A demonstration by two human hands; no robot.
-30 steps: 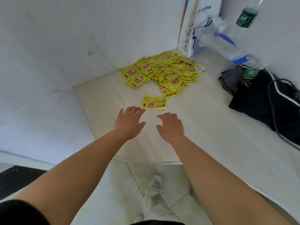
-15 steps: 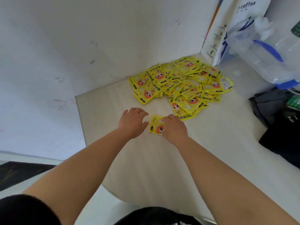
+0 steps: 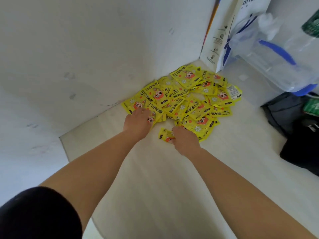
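Right hand [image 3: 185, 141]: fingers curled and clamped on 1 yellow packet [image 3: 164, 134], which lies on the pale surface [image 3: 155, 178] just in front of the packet pile [image 3: 193, 97]. Left hand [image 3: 137, 122]: fingers extended, close together, resting flat on the pile's near-left edge. The pile sits at the back of the surface, beside a white paper bag [image 3: 222, 35].

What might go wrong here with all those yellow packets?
1. The left hand rests on the near edge of the pile; those overlapping packets may slide and scatter if it pushes.
2. The right hand grips the loose packet right beside the pile, so lifting it might drag a neighbour along.
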